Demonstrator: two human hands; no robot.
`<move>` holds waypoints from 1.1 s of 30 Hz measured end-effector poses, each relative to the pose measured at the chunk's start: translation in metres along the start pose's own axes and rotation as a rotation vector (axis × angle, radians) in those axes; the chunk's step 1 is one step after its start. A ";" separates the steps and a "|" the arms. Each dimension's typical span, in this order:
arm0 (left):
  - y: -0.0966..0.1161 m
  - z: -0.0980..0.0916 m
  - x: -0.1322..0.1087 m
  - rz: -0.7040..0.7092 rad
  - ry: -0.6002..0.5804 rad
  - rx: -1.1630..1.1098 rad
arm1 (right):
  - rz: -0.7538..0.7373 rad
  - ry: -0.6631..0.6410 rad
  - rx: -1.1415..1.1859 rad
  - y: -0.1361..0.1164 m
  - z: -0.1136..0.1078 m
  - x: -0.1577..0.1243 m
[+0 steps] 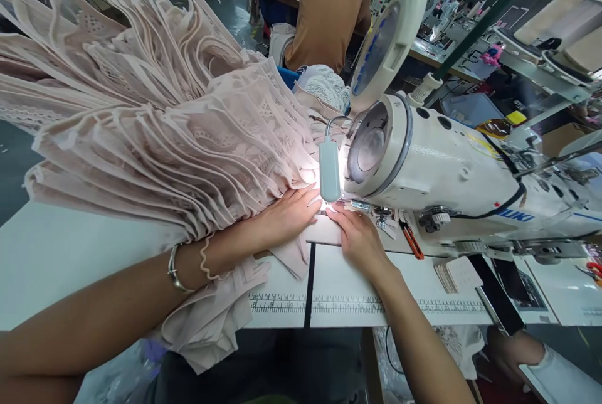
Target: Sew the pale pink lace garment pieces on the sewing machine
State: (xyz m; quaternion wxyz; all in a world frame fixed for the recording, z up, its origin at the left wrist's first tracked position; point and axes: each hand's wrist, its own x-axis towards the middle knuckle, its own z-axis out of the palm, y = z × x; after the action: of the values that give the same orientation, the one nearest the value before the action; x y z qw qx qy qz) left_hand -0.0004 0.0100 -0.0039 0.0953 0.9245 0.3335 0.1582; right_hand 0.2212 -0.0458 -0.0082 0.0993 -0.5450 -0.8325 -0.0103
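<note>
My left hand (292, 219) lies flat on the pale pink fabric (290, 256) left of the needle area, its fingers stretched out. From the right, my right hand (360, 238) reaches in with outstretched fingertips at the lit work spot, close to the presser foot. The white sewing machine (423, 153) stands over that spot; its needle is hidden behind a small grey-green lamp (330, 169). A large bundle of pale pink lace-trimmed garment pieces (188, 153) is heaped left of the machine, above my left forearm. More fabric (211, 322) hangs over the table's front edge.
Orange-handled snips (411, 238) lie beside the machine bed. A stack of beige cards (458, 273) and a dark phone (496, 294) sit further right. A printed ruler (348, 305) runs along the table's front. Ahead, a person in a brown shirt (327, 9) sits facing away.
</note>
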 end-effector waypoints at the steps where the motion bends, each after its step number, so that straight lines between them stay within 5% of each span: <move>1: 0.001 0.000 0.000 0.002 0.015 0.005 | 0.002 0.005 -0.009 0.000 0.000 0.000; 11: 0.006 -0.007 0.000 0.052 0.088 0.204 | -0.109 0.065 -0.026 0.005 0.002 0.000; 22: 0.020 0.003 -0.005 0.187 0.125 0.447 | -0.005 0.058 -0.089 0.010 0.005 0.014; 26: 0.018 0.005 0.001 0.091 0.116 0.402 | 0.021 0.051 -0.113 0.013 0.008 0.019; 33: -0.002 0.002 0.023 -0.020 0.036 0.010 | 0.017 0.002 -0.110 0.008 0.005 0.009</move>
State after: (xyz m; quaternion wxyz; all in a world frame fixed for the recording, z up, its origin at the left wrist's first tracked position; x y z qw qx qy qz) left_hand 0.0157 0.0259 -0.0014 0.0862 0.9187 0.3450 0.1720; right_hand 0.2238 -0.0335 -0.0124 0.0699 -0.5565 -0.8260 -0.0559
